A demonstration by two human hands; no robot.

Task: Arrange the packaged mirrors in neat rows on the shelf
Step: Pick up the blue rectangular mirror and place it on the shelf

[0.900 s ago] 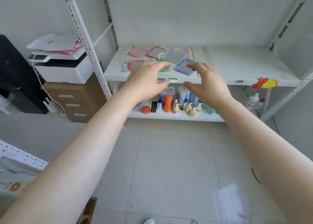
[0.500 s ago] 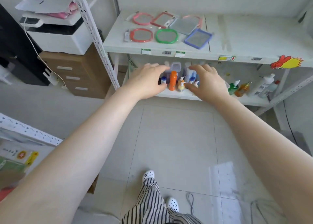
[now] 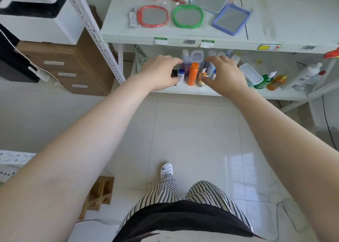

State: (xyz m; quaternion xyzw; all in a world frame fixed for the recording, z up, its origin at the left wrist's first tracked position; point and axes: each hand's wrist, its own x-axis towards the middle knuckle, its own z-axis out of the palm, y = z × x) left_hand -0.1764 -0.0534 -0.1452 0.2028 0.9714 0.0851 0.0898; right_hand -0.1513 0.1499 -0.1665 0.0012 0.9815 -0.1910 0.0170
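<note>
Packaged mirrors (image 3: 188, 16) are lying in two loose rows on the upper shelf (image 3: 286, 21); plastic bottles (image 3: 193, 74) are standing on the lower shelf (image 3: 275, 95) beneath.

Packaged mirrors (image 3: 189, 16) lie flat, loosely scattered, on the shelf (image 3: 284, 21)

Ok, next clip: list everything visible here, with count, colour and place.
packaged mirrors: six or so; red, green, blue and pink frames, one frame hard to tell; upper shelf.
upper shelf: one, white, top.
bottles: several; orange, green, white; lower shelf.
lidded tub: one, clear, lower shelf.
printer: one, white and black, top left.
drawer cabinet: one, brown, under printer.
left hand: empty, in front of lower shelf.
right hand: empty, beside it.
</note>
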